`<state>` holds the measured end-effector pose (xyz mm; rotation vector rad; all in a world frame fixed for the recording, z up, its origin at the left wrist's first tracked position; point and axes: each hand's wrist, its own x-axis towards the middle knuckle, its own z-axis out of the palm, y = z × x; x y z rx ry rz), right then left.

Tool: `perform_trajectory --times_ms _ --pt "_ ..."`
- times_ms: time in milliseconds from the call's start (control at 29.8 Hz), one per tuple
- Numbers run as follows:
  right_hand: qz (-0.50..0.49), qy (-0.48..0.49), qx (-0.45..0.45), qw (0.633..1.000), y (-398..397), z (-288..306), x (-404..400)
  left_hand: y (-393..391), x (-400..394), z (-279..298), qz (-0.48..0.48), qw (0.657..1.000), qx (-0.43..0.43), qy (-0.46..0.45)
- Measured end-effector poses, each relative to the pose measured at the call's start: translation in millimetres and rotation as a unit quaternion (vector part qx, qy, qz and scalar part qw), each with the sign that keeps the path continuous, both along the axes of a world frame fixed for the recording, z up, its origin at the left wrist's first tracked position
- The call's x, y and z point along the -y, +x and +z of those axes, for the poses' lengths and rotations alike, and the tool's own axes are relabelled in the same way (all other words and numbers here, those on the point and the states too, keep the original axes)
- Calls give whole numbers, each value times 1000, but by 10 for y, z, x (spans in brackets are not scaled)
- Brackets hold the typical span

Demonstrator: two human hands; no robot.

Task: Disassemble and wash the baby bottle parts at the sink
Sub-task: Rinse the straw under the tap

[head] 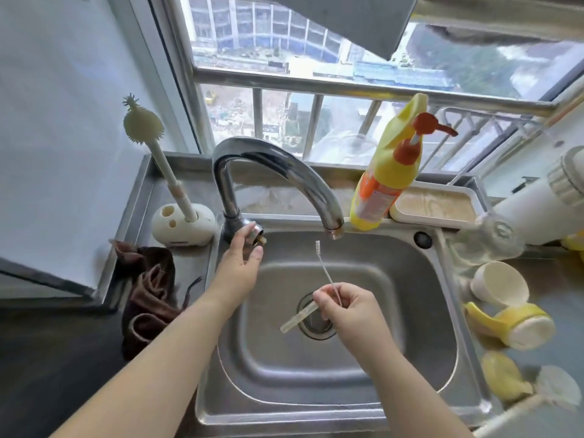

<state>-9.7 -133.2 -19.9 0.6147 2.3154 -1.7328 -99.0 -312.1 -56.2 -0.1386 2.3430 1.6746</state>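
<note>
Straw: pinched in right hand over sink drain, long axis slanting down-left from fingers. Thin straw brush in same grip, rising up-left toward spout. Left hand curled round faucet handle, well left of straw. No water visible. Spout above and beyond right hand; likely next: straw up under it.

steel counter, brown cloth, brush holder
</note>
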Motion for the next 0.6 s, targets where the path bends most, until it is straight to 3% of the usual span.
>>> perform_trajectory --times_ms 604 --pt "-46 -30 15 998 7 -46 195 -320 -189 -279 80 992 -10 95"
